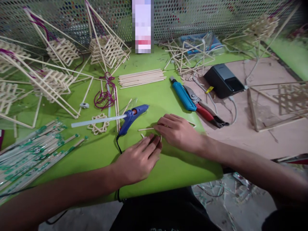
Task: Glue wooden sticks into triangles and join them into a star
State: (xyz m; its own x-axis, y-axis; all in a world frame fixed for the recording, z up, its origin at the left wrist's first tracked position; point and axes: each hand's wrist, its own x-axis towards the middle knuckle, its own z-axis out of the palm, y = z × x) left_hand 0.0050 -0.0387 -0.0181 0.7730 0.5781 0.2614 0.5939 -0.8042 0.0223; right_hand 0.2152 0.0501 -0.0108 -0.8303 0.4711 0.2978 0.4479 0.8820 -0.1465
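At the front of the green tabletop, my left hand (139, 157) and my right hand (176, 131) meet over short wooden sticks. My left fingers are closed around a small stick piece (161, 138), mostly hidden by the fingertips. Under my curled right fingers lies another thin wooden stick (145, 129), its left end poking out. Just left of the hands rests a blue glue gun (131, 120), a long translucent glue stick (96, 121) sticking out of its back. A star-shaped stick frame (99, 124) lies beneath that glue stick.
Wrapped sticks (43, 150) lie at left, near several stick pyramids (106, 51). Loose sticks (141, 78) and purple string (106, 94) are behind the glue gun. To the right are a blue utility knife (184, 96), red-handled pruning shears (205, 110) and a black box (223, 81).
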